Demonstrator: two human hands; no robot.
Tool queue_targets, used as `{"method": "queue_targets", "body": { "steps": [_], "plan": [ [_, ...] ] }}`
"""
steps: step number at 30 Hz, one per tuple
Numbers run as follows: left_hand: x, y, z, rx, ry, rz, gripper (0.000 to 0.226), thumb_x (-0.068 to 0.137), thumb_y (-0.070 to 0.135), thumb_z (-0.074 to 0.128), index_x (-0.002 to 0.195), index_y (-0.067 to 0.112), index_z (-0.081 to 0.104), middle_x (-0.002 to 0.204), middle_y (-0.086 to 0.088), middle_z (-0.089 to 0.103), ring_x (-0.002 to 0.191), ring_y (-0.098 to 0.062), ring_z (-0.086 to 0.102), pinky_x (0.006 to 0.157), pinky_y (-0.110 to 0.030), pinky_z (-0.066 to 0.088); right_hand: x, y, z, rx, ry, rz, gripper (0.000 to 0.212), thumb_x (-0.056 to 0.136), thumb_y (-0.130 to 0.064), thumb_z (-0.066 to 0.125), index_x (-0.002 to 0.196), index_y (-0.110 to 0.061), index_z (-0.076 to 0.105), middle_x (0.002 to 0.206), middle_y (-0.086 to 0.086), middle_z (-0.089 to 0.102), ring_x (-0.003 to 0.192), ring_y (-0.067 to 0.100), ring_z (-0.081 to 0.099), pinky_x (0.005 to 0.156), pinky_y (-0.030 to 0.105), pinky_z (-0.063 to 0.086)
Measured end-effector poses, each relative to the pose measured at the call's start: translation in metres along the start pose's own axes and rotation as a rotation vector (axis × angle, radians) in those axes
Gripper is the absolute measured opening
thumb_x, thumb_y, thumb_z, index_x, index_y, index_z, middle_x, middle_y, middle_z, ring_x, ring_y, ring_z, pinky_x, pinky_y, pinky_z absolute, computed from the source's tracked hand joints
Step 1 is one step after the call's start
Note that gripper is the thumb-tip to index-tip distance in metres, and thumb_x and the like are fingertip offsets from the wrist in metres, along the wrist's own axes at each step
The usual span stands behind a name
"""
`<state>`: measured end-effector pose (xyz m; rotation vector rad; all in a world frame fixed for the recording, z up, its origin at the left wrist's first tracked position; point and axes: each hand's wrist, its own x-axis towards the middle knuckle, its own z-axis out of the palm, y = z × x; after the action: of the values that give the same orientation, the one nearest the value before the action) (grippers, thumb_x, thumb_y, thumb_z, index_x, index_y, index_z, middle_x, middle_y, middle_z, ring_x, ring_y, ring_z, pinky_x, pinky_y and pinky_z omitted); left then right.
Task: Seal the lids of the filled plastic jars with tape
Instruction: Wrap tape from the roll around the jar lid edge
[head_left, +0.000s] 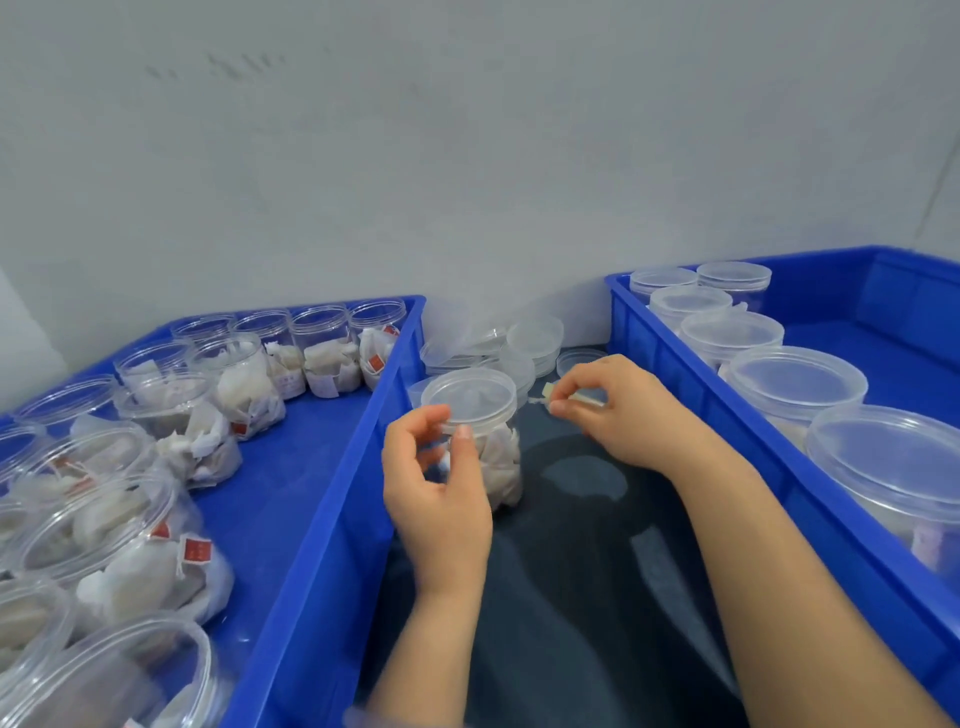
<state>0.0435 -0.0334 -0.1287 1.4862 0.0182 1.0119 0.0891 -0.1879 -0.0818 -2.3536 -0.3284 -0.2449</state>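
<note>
Left hand (436, 483) is curling at the lid (467, 397), thumb and forefinger pinching its rim at 7 o'clock. Right hand (618, 410) is pinching the tape (548, 391) at 3 o'clock of the lid; whether a strip is reaching the rim I cannot tell. The jar (496, 441) is standing upright on the table (571, 571), filled with sachets (506, 478), between the left crate (332, 467) and the right crate (727, 415). I am judging it light, thin-walled and slick, likely to dent or skid, so I am favouring a hold at the stiffer lid rim.
</note>
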Motion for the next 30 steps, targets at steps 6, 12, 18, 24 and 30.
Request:
{"method": "queue_targets", "body": {
  "steps": [6,12,18,24,30],
  "plan": [
    [0.023,-0.027,0.023,0.045,0.003,-0.031,0.021,0.098,0.010,0.048,0.106,0.022,0.064,0.136,0.001,0.048,0.125,0.000,0.041,0.091,0.000,0.030,0.007,0.004,0.009,0.047,-0.115,-0.044,0.009,0.087,-0.033,0.067,0.082,-0.041,0.069,0.111,-0.012,0.047,0.088,0.007,0.053,0.088,0.029,0.045],
    [0.021,-0.051,0.035,-0.043,-0.015,-0.024,0.040,0.096,0.027,0.036,0.116,-0.001,0.055,0.127,-0.009,0.054,0.122,-0.009,0.047,0.097,-0.007,0.034,0.012,0.001,0.015,-0.050,-0.160,-0.037,0.006,0.087,-0.041,0.063,0.087,-0.038,0.068,0.116,-0.007,0.044,0.101,0.012,0.051,0.090,0.033,0.044],
    [0.022,-0.058,0.038,-0.047,-0.004,0.004,0.044,0.095,0.025,0.034,0.116,-0.008,0.053,0.125,-0.019,0.056,0.124,-0.027,0.049,0.096,-0.009,0.036,0.013,-0.003,0.019,-0.052,-0.121,-0.035,0.008,0.087,-0.044,0.063,0.084,-0.036,0.065,0.118,-0.007,0.045,0.103,0.013,0.049,0.090,0.038,0.045],
    [0.022,-0.058,0.036,-0.047,-0.016,-0.033,0.043,0.093,0.027,0.036,0.113,-0.006,0.054,0.126,-0.020,0.055,0.122,-0.024,0.050,0.095,-0.010,0.037,0.014,-0.004,0.025,-0.067,-0.089,-0.020,0.012,0.087,-0.044,0.062,0.089,-0.034,0.068,0.119,-0.007,0.046,0.100,0.013,0.050,0.088,0.038,0.046],
    [0.022,-0.056,0.035,-0.041,-0.031,-0.025,0.039,0.094,0.027,0.036,0.110,-0.002,0.055,0.118,-0.008,0.057,0.106,0.007,0.052,0.088,-0.006,0.036,0.015,-0.001,0.028,-0.023,-0.045,-0.013,0.013,0.086,-0.045,0.064,0.088,-0.033,0.068,0.116,-0.009,0.049,0.098,0.010,0.051,0.089,0.036,0.046]
  ]
}}
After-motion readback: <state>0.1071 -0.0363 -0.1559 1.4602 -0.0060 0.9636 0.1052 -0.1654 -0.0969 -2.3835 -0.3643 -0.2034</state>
